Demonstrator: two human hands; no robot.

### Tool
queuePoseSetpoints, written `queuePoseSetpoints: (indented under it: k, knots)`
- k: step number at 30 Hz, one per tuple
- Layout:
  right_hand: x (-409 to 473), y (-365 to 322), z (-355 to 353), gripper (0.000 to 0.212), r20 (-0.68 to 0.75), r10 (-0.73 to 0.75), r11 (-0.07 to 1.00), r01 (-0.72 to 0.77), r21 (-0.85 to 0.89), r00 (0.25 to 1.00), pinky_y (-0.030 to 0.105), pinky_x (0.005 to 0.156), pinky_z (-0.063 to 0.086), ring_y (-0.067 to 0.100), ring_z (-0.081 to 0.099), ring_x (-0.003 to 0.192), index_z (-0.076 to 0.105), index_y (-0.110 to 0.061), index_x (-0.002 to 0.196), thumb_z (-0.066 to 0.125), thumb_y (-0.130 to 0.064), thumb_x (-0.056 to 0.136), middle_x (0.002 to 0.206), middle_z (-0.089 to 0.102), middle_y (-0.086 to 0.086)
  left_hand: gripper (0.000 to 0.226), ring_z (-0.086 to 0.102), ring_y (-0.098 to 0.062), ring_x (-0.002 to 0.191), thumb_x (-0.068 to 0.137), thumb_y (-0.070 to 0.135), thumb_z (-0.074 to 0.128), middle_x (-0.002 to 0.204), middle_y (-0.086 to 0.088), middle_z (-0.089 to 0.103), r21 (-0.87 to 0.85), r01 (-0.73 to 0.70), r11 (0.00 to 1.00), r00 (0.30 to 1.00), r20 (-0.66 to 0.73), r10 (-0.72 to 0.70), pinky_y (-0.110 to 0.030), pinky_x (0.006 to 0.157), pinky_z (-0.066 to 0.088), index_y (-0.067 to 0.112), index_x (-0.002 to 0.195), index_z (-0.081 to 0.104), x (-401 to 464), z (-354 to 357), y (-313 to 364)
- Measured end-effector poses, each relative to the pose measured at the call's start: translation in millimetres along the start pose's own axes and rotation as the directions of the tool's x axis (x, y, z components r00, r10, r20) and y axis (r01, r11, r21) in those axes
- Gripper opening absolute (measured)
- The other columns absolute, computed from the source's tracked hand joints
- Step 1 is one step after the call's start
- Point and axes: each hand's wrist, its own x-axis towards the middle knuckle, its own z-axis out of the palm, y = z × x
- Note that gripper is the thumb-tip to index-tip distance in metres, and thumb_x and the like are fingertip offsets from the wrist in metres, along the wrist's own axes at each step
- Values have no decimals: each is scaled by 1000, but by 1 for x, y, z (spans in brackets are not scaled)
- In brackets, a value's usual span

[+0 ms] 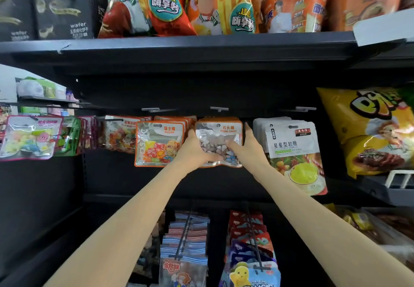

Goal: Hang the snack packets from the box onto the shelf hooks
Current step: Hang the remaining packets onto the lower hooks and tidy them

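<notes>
An orange-edged clear packet marked STONE CANDY (218, 134) hangs at the middle hook (219, 109) of the dark shelf. Both hands hold it. My left hand (197, 146) grips its left side and lower edge. My right hand (245, 144) grips its right side, thumb across the front. More packets of the same kind hang behind it. The box is not in view.
A SUGAR packet (158, 143) hangs just left, white gummy packets (291, 143) just right. Colourful packets (31, 137) hang far left. Hooks below carry blue packets (186, 242) and red ones (248, 230). Chip bags (170, 4) fill the shelf above; a yellow bag (371, 130) sits right.
</notes>
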Motion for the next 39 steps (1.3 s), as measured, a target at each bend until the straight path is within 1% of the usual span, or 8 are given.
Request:
queuePoseSetpoints:
  k: [5, 9, 13, 17, 19, 24, 31, 39]
  knots:
    - [13, -9, -8, 81, -12, -124, 985, 121, -120, 992, 19, 88, 39, 15, 50, 120, 16, -18, 151, 65, -19, 87, 137, 49, 4, 136, 17, -20, 142, 59, 25, 88, 154, -2, 8, 176, -120, 977, 991, -30, 127, -41, 114, 24, 22, 149, -13, 0, -3, 14]
    - [20, -12, -10, 64, 27, -226, 920, 222, -322, 974, 18, 88, 34, 18, 47, 121, 38, -14, 140, 68, -25, 85, 138, 46, 7, 121, -2, -24, 146, 65, 44, 81, 158, -5, 2, 589, -236, 773, 964, 40, 264, -40, 117, 12, 13, 150, 0, 2, -6, 22]
    - [22, -16, -13, 57, 54, -233, 900, 236, -367, 971, 19, 83, 38, 18, 53, 114, 44, -11, 133, 70, -25, 84, 127, 53, 7, 114, 2, -21, 146, 65, 56, 76, 156, -6, 17, 713, -254, 653, 955, 76, 288, -38, 117, 9, 10, 149, 13, 3, -13, 25]
    - [24, -20, -14, 50, 84, -210, 902, 226, -367, 974, 20, 80, 40, 18, 54, 109, 46, -11, 130, 66, -25, 86, 125, 52, 6, 117, 6, -20, 146, 64, 53, 77, 157, -6, 14, 711, -267, 650, 960, 136, 245, -37, 116, 14, 10, 149, 10, 5, -18, 30]
    - [26, -26, -16, 37, 73, -182, 921, 196, -336, 981, 22, 76, 39, 15, 52, 99, 49, -9, 127, 56, -23, 93, 121, 51, 6, 113, 8, -20, 145, 68, 41, 80, 158, -4, 9, 605, -267, 750, 963, 189, 190, -35, 115, 18, 12, 150, 7, 7, -23, 34]
    - [44, -37, -24, 32, 38, -138, 949, 143, -280, 990, 21, 60, 39, 15, 54, 83, 52, -8, 125, 41, -21, 99, 108, 53, 6, 58, 42, -18, 131, 88, 5, 53, 143, -4, 44, 166, -164, 973, 986, 54, 157, -36, 109, 35, 16, 142, 37, 28, -44, 37]
    - [53, -42, -20, 38, 219, 15, 889, 87, -450, 976, 32, 95, 34, 33, 44, 121, 51, -1, 129, 28, -18, 103, 129, 51, 18, 37, 59, -22, 108, 103, 25, 32, 119, -9, 63, 436, -177, 882, 984, 111, 142, -25, 85, 40, 12, 130, 53, 34, -36, 49]
    - [58, -39, -18, 37, 194, 81, 846, 36, -533, 978, 35, 99, 30, 35, 36, 128, 46, 1, 132, 28, -7, 100, 137, 41, 22, 39, 57, -25, 109, 104, 22, 27, 121, -13, 61, 552, -215, 806, 977, 132, 170, -28, 87, 40, 6, 127, 54, 34, -33, 52]
